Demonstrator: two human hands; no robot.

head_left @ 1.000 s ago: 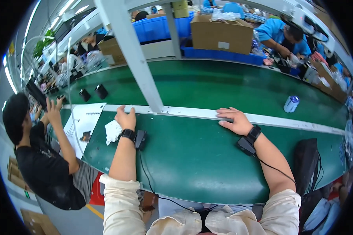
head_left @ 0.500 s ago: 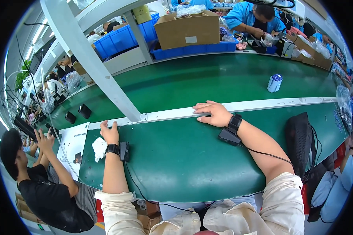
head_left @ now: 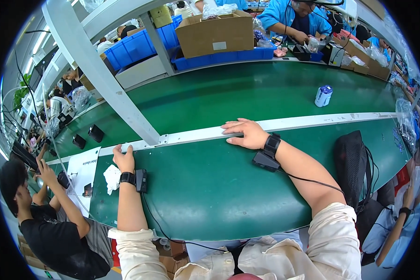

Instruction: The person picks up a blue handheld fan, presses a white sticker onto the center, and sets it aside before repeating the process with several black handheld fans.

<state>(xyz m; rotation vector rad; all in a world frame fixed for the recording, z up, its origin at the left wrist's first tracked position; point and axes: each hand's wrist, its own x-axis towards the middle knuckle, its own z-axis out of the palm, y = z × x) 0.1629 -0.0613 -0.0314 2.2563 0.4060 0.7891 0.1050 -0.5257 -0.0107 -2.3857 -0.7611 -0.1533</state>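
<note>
We see crumpled white tissue (head_left: 111, 179) just left of our left hand (head_left: 124, 159). That hand is half bent at the white rail (head_left: 191, 136), thumb and index apart; can't tell if it pinches the edge. Rail runs under our right hand (head_left: 247, 133), loosely spread palm-down, grasping nothing. Containers, beyond the green surface (head_left: 196, 186): blue bin (head_left: 135, 50), contents unclear; blue tray (head_left: 219, 61) holding a carton (head_left: 214, 35) topped with clear plastic (head_left: 219, 10); far-right carton (head_left: 373, 68) with clear bags (head_left: 379, 56).
</note>
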